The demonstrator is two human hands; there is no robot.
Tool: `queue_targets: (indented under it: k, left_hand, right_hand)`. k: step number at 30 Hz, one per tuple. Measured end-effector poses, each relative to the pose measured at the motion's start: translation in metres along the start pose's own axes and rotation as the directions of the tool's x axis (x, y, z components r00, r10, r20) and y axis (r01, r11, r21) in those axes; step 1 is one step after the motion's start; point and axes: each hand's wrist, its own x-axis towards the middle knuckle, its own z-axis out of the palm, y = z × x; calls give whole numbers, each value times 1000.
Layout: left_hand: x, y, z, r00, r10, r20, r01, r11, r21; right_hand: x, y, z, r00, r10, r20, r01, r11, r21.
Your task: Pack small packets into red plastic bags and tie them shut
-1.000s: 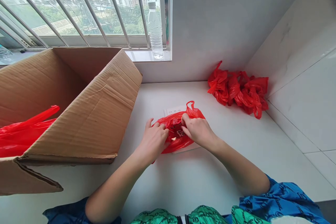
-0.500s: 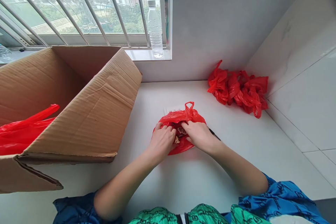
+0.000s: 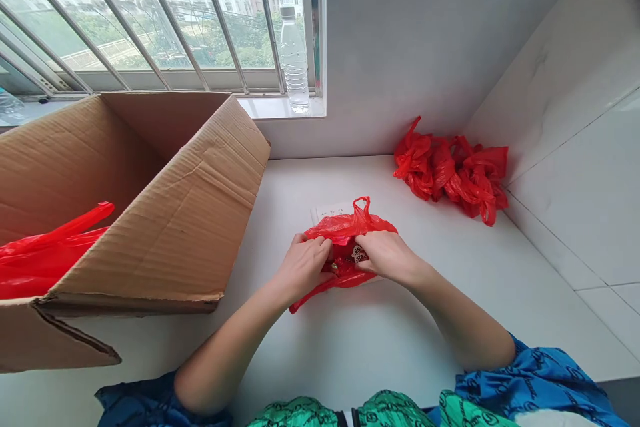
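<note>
Between our left hand (image 3: 306,263) and our right hand (image 3: 389,255) we see a glossy red bag (image 3: 333,224), with a white-and-black patterned patch (image 3: 358,253) right beside the right hand. Beyond both hands, we see a white sheet (image 3: 320,213) with small dark marks. Past our right hand, the crumpled bags (image 3: 453,173) are bright red too. Left of our left hand, we have a tan-brown cardboard box (image 3: 200,213) and, further left, red plastic (image 3: 45,260). Behind the right hand, our blue sleeve (image 3: 540,373) bears black lettering; between our forearms, green cloth (image 3: 395,408) carries black patterning.
</note>
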Motion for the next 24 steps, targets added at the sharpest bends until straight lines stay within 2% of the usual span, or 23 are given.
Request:
queue_targets:
  k: [7, 10, 12, 15, 18, 20, 22, 24]
  left_hand:
    - [1, -7, -8, 999, -1, 53, 2, 1000, -31]
    - [-1, -9, -14, 999, 23, 23, -21, 998, -61]
    - [-2, -8, -18, 999, 35, -1, -35, 996, -87]
    - [-3, -3, -25, 995, 31, -95, -46, 987, -154]
    - [-3, 4, -31, 981, -3, -195, -51, 961, -273]
    - [-4, 8, -34, 977, -34, -209, -56, 911, -408]
    - [-5, 9, -37, 979, -71, -193, -48, 834, -550]
    - [-6, 8, -39, 984, -92, -155, -30, 764, -645]
  right_hand:
    - [-7, 8, -10, 1000, -29, 10, 27, 984, 174]
    - [-14, 14, -23, 993, -110, -32, 114, 945, 305]
    - [-19, 16, -31, 978, -159, -134, 204, 870, 450]
    - [-21, 17, -39, 958, -121, -261, 268, 705, 656]
    - [-18, 14, -39, 959, -109, -263, 283, 480, 830]
    - [-15, 13, -38, 959, -145, -243, 280, 370, 886]
    - [-14, 13, -37, 960, -152, -237, 277, 359, 892]
    - [-15, 15, -38, 964, -143, -224, 263, 400, 878]
